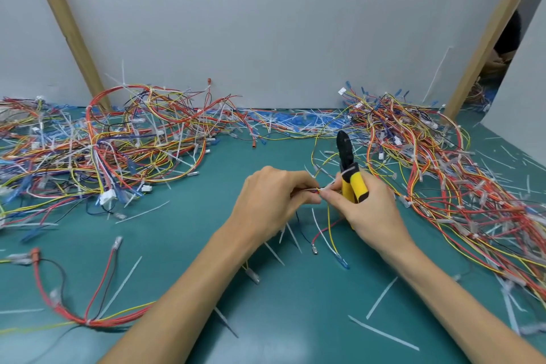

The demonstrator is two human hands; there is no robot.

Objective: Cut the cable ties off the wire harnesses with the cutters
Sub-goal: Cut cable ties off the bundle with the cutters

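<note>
Head: left hand (266,198) pinches harness (328,220); right hand (369,210) holds cutters (346,154) (tips up).

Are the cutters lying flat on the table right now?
No, the right hand grips the yellow-handled cutters upright, black head pointing up, while the left hand pinches a wire harness.

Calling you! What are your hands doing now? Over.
Left hand pinches wires. Right hand holds cutters, tip up, not cutting. Loose ties on mat.
</note>
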